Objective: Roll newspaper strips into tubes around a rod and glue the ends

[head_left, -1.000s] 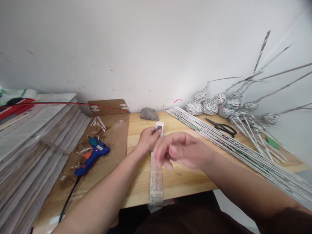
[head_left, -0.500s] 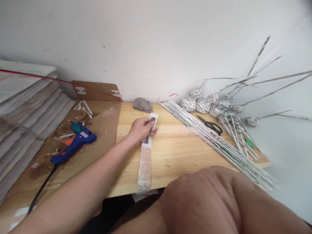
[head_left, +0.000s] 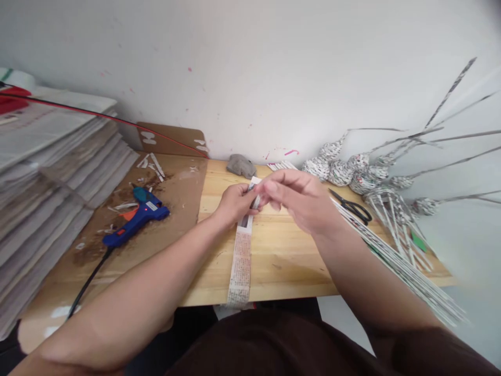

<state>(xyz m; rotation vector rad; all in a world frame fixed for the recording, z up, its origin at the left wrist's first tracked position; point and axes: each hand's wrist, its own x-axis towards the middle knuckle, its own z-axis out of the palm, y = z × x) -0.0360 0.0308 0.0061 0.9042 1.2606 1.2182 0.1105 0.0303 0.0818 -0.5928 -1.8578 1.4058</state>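
Note:
A long newspaper strip (head_left: pixel 240 261) runs from the middle of the wooden table over its front edge. My left hand (head_left: pixel 236 203) pinches its far end between thumb and fingers. Beside it, my right hand (head_left: pixel 291 196) has its thumb and fingertips closed together at the strip's right edge; what they hold, if anything, is hidden. A grey crumpled cloth or lump (head_left: pixel 240 165) lies just beyond the strip's far end. To the right, a bundle of thin rolled paper sticks (head_left: pixel 403 261) slants across the table, partly behind my right forearm.
Left, a blue glue gun (head_left: pixel 135 219) with a cord rests on cardboard (head_left: pixel 183 209) among scraps, near a tall newspaper stack (head_left: pixel 70 172). Back right are black scissors (head_left: pixel 354 208) and several woven paper shapes (head_left: pixel 340 172) with long protruding sticks. A grey-white wall stands behind.
My right hand has come in from the right to the strip's far end beside my left hand. The view has shifted, moving the table's objects slightly. My left hand still holds the strip.

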